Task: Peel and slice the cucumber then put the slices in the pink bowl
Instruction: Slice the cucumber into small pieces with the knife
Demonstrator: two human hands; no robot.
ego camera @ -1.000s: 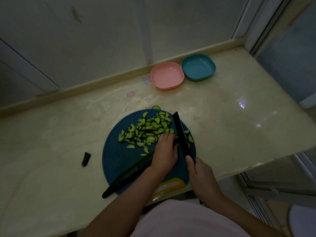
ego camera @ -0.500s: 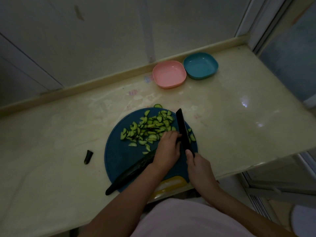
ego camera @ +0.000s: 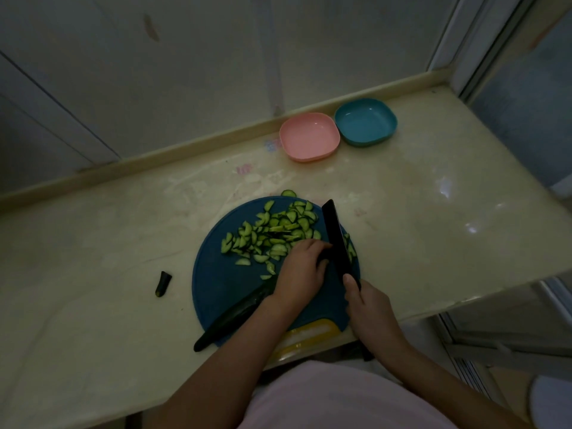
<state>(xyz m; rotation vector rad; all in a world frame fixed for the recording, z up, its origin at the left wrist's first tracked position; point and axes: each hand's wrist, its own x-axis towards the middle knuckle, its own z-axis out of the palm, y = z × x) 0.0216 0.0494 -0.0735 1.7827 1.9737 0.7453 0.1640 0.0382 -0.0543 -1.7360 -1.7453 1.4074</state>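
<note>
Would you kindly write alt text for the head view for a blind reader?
A left hand holds a dark cucumber on a blue cutting board while the right hand slices with a black knife; the pink bowl sits empty.

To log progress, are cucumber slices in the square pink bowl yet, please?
No, the square pink bowl holds nothing; most green cucumber slices lie on the round blue board.

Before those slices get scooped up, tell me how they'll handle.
The cucumber slices look thin and freshly cut, so probably light, wet and slippery. Lying loose in a pile on the blue board, they'd likely scatter rather than lift together.
</note>
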